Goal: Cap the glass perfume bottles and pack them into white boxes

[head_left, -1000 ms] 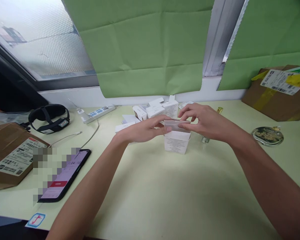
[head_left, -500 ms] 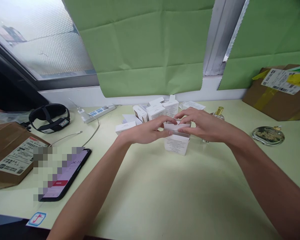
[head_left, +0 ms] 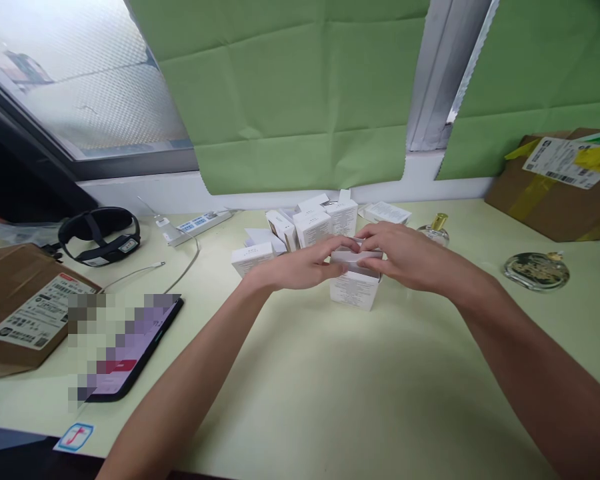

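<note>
**Both hands at the top flap of a small white carton**

The left hand [head_left: 300, 268] and right hand [head_left: 405, 257] meet over a small white carton [head_left: 354, 290] standing upright mid-bench, printed face toward the camera. The fingers [head_left: 367, 265] of both hands are curled in and pinch the carton's top flaps from either side; the opening itself is covered by them, so how far it is closed cannot be told.

Just behind the carton a cluster of similar white cartons [head_left: 310, 227] crowds the far side, some upright, some lying flat, one beside the left wrist. To the right of the right hand, close behind it, stands a glass perfume bottle with a gold cap [head_left: 435, 230], its lower part hidden by the hand. Farther right lies a round, flat, dark glass bottle [head_left: 536, 271], and beyond it a taped cardboard parcel [head_left: 560, 193], cut off by the frame edge.

On the left of the pale green bench [head_left: 330, 400] lie a smartphone [head_left: 140, 340], partly blurred out, a second labelled cardboard parcel [head_left: 25, 313], a black head strap [head_left: 99, 235], a white cable [head_left: 145, 272] and a power strip [head_left: 203, 222]. Green paper sheets [head_left: 300, 100] cover the window behind.
</note>
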Motion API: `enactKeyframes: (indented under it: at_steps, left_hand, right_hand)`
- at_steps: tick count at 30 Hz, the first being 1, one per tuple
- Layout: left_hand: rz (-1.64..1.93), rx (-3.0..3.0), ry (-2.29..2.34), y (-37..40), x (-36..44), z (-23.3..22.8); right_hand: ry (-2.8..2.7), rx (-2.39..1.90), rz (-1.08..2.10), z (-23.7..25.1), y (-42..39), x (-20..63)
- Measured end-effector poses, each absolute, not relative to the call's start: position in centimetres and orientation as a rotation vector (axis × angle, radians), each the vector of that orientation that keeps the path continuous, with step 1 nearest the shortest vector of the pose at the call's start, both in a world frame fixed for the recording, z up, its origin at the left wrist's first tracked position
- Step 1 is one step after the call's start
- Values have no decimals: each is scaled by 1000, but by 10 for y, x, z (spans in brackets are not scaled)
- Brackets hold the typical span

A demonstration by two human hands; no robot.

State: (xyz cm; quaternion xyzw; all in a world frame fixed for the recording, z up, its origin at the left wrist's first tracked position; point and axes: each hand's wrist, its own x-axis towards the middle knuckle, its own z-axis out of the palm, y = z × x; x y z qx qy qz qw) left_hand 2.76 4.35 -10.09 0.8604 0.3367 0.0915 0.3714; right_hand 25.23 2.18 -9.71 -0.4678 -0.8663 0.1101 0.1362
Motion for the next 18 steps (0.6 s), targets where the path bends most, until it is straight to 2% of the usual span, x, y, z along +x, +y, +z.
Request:
enactKeyframes:
  at_steps: [18]
  left_hand:
    - [248, 1958, 864, 40, 33, -100]
  right_hand:
    - [-2435, -1565, 270, -92, 17, 242]
